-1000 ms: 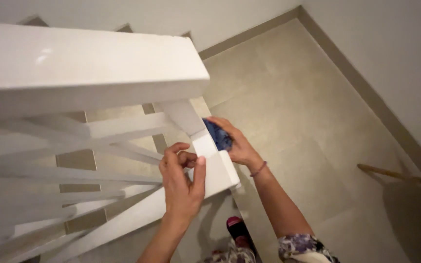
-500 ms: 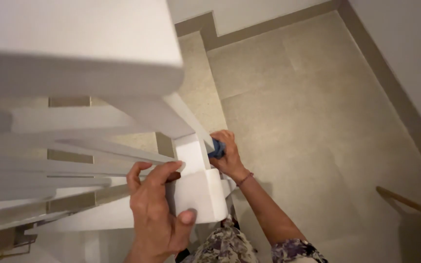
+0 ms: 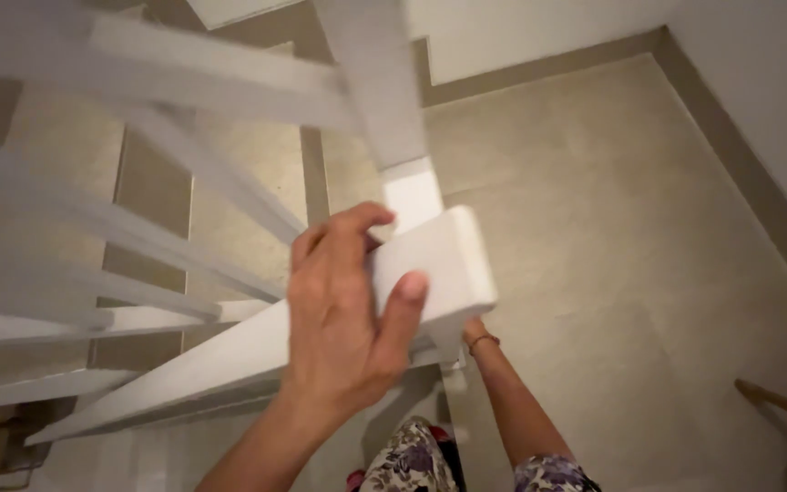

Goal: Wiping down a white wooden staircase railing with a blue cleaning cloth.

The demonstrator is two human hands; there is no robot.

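At frame centre, left hand [image 3: 343,319] clamps fingers and thumb around the white painted wooden newel post block [image 3: 430,269], right hand hidden beneath it, finger state indeterminable; steady grip advised while working below.

- We count 1 left hand [image 3: 343,314] in view, gripping 1 white post [image 3: 430,264].
- We see 1 right forearm [image 3: 512,401] with 1 bracelet [image 3: 482,341]; the right hand itself is hidden behind the post.
- We make out about 4 blurred white rails [image 3: 129,228]; the exact count is unclear.
- We see 1 wooden stick [image 3: 781,401].
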